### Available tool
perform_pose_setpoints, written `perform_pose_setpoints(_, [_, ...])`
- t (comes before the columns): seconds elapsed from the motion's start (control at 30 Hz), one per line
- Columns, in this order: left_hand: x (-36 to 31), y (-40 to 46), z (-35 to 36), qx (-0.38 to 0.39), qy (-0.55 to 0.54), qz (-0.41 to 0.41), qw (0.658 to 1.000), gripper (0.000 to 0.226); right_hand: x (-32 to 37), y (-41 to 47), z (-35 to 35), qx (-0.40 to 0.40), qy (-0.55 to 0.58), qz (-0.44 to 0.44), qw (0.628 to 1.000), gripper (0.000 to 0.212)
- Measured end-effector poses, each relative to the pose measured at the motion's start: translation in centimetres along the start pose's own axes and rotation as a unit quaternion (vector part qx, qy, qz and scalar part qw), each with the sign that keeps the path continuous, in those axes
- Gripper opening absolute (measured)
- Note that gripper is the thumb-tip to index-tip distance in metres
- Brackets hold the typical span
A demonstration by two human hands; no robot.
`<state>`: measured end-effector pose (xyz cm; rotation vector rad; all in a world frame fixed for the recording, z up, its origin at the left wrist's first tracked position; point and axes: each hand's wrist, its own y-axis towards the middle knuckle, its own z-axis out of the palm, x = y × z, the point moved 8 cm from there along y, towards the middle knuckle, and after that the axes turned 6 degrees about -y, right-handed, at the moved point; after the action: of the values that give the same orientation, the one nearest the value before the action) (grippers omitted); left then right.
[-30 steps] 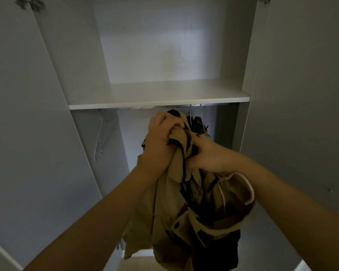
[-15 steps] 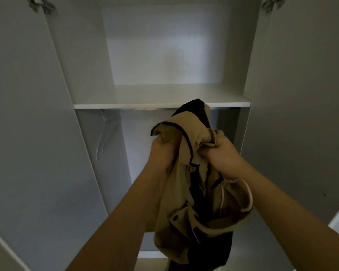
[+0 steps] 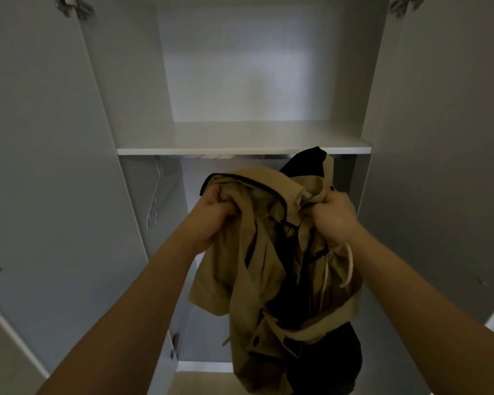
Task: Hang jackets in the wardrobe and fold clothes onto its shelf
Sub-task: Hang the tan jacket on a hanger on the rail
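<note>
An empty white hanger (image 3: 159,195) dangles at the left under the bare shelf (image 3: 240,138). The left hand (image 3: 214,215) and right hand (image 3: 335,213) each clutch the tan jacket (image 3: 268,266) just below the rail; perhaps it's hooked already, hard to tell. No folding done.

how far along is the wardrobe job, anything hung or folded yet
Nothing looks finished: the shelf shows no folded clothes, and an empty hanger hangs at the left below it. In hand: the left hand and right hand both grip a tan jacket in front of the open wardrobe. Left: hanging it, then the folding.
</note>
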<state>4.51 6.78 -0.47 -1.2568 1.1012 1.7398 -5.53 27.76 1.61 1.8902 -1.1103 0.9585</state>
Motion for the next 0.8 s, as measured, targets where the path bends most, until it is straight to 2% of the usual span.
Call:
perform_pose_setpoints(0.13, [0.7, -0.1, -1.5, -0.069, 0.031, -0.013, 0.997, 0.028, -0.8, -0.2, 0.4, 0.022, 0.037, 0.019, 0.999, 0.019])
perform_pose_setpoints(0.23, [0.4, -0.4, -2.7, -0.141, 0.075, -0.011, 0.987, 0.025, -2.2, 0.1, -0.4, -0.01, 0.016, 0.058, 0.998, 0.023])
perform_pose_setpoints(0.33, [0.5, -1.4, -5.0, -0.246, -0.016, -0.028, 0.969, 0.027, -3.4, 0.3, -1.6, -0.05, -0.024, 0.064, 0.996, 0.02])
perform_pose_setpoints(0.4, [1.7, -1.6, -5.4, -0.228, -0.101, -0.108, 0.963, 0.027, -3.7, 0.2, -2.2, -0.074, -0.023, 0.051, 0.996, 0.015])
perform_pose_setpoints(0.47, [2.1, -1.1, -4.1, -0.149, -0.141, -0.186, 0.961, 0.036, -3.5, 0.0, -1.8, -0.08, -0.028, 0.028, 0.996, 0.028])
perform_pose_setpoints(0.57, [1.8, 0.5, -1.9, -0.087, -0.119, -0.258, 0.955, 0.087, -2.8, -0.4, -0.2, -0.062, -0.051, -0.019, 0.997, 0.033])
perform_pose_setpoints(0.63, [1.1, 1.9, -1.0, -0.114, -0.115, -0.248, 0.955, 0.098, -2.8, -0.6, 0.5, -0.055, -0.076, -0.039, 0.995, 0.035])
perform_pose_setpoints(0.67, [0.8, 2.4, -0.7, -0.125, -0.085, -0.245, 0.958, 0.089, -2.9, -0.7, 0.9, -0.047, -0.083, -0.037, 0.995, 0.034])
perform_pose_setpoints(0.7, [0.7, 2.7, -0.2, -0.129, -0.032, -0.251, 0.959, 0.07, -3.0, -0.9, 1.2, -0.04, -0.091, -0.039, 0.994, 0.033])
perform_pose_setpoints(0.77, [1.1, 3.1, 0.7, -0.123, 0.118, -0.266, 0.949, 0.029, -3.0, -1.1, 2.0, -0.016, -0.111, -0.054, 0.992, 0.026])
perform_pose_setpoints(0.8, [1.1, 3.4, 1.1, -0.117, 0.194, -0.245, 0.943, 0.02, -3.0, -1.1, 2.3, 0.007, -0.109, -0.055, 0.993, 0.017])
